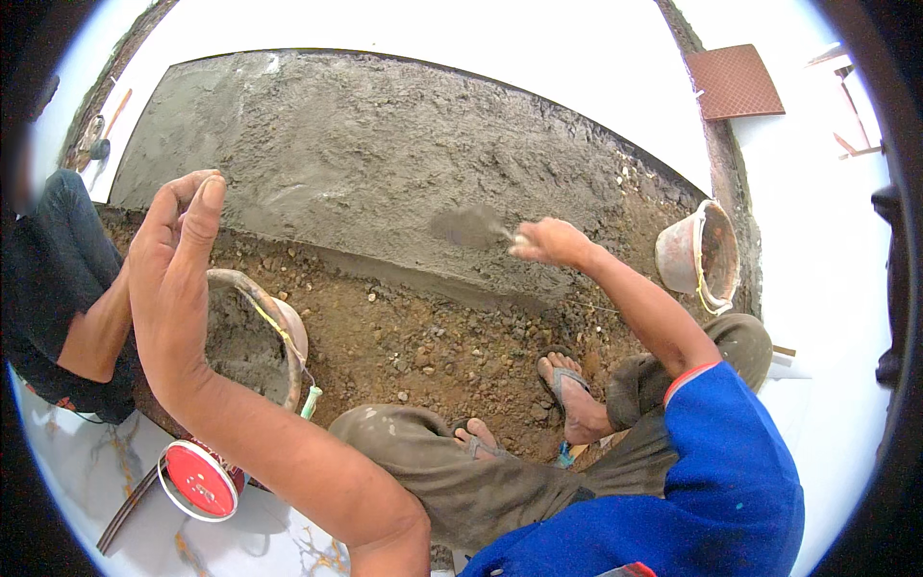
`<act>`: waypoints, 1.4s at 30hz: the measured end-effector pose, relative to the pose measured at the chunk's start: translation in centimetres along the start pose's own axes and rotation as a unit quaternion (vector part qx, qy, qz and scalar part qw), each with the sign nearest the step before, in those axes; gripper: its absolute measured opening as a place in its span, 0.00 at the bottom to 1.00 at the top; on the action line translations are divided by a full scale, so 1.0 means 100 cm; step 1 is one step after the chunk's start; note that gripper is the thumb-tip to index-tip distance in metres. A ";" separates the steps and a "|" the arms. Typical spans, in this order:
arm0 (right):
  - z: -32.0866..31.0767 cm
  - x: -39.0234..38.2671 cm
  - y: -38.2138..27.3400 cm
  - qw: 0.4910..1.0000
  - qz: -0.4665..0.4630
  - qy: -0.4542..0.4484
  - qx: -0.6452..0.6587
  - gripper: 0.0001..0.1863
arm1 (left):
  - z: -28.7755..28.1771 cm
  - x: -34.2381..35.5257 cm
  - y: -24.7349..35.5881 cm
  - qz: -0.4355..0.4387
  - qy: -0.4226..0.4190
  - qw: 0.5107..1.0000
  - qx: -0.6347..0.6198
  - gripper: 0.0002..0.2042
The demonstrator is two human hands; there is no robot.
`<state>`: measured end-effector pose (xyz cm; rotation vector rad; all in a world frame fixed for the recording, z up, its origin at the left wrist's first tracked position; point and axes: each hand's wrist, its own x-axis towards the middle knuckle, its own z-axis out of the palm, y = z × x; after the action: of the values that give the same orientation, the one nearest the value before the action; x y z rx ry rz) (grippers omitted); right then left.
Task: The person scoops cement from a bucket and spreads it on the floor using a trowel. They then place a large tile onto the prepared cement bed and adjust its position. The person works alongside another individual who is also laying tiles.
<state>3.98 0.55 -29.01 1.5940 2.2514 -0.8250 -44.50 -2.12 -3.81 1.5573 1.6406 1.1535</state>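
My right hand is closed round the handle of a trowel. The trowel's grey blade lies against the wet mortar bed, which spreads across the far side of the work area. My left hand is raised at the left with nothing visible in it. Its thumb and forefinger stretch upward while the other fingers are mostly hidden. Below and beside that hand stands a bucket of grey mortar, partly covered by my forearm. Its wire handle carries a pale green grip.
Bare gravelly soil lies between my feet and the mortar's edge. A second bucket leans at the right, near a brown textured tile. A red-lidded tub stands at lower left. Another person's dark-clothed leg is at the left edge.
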 end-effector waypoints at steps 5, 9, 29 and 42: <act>-0.038 0.015 0.049 0.990 0.077 0.062 -0.097 0.29 | 0.003 0.001 -0.001 0.036 -0.010 0.999 0.014 0.19; -0.065 0.040 0.060 0.969 0.149 0.142 -0.138 0.30 | 0.004 -0.003 0.005 0.051 -0.008 0.997 0.051 0.20; -0.078 0.141 -0.050 0.992 -0.046 0.067 -0.099 0.28 | -0.010 -0.037 0.026 -0.083 0.007 0.986 0.143 0.20; -0.010 0.129 -0.060 0.360 0.199 0.281 0.867 0.16 | 0.004 -0.049 0.094 -0.110 0.005 0.971 0.210 0.17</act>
<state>-6.12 9.76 -33.03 2.9740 -0.2156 -3.2414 -39.05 -7.39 3.63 1.5598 2.1037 0.7282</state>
